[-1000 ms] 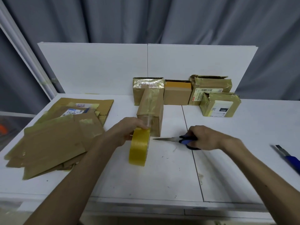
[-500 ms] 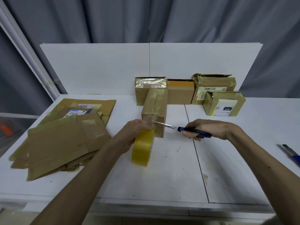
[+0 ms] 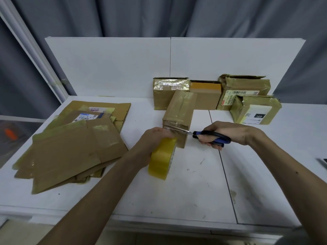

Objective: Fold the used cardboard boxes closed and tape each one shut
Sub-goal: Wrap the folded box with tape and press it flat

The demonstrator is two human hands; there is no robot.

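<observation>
Now has the scissors raised to the strip of clear tape stretched off the near end of the cardboard box. A second ago kept them low over the bench, blade tips short of the box; half a second ago had only just brought the tips to the strip. Grips the blue-and-black handles in the right hand, fingers curled around them, blades pointing left across the box's near top edge and nearly together. Cannot tell whether the strip is cut through.

Holds the yellow tape roll much where it was before, on edge, with the left hand curled over its upper rim and knuckles just beside the blade tips. Cannot tell whether the roll touches the bench.

Has the box lying lengthwise on the bench, immediately far of the left hand and the roll, its near end just left of the right hand, its far end close in front of four taped boxes lined along the white back panel. Leaves a heap of flattened cardboard on the left of the bench, well apart from both hands.
</observation>
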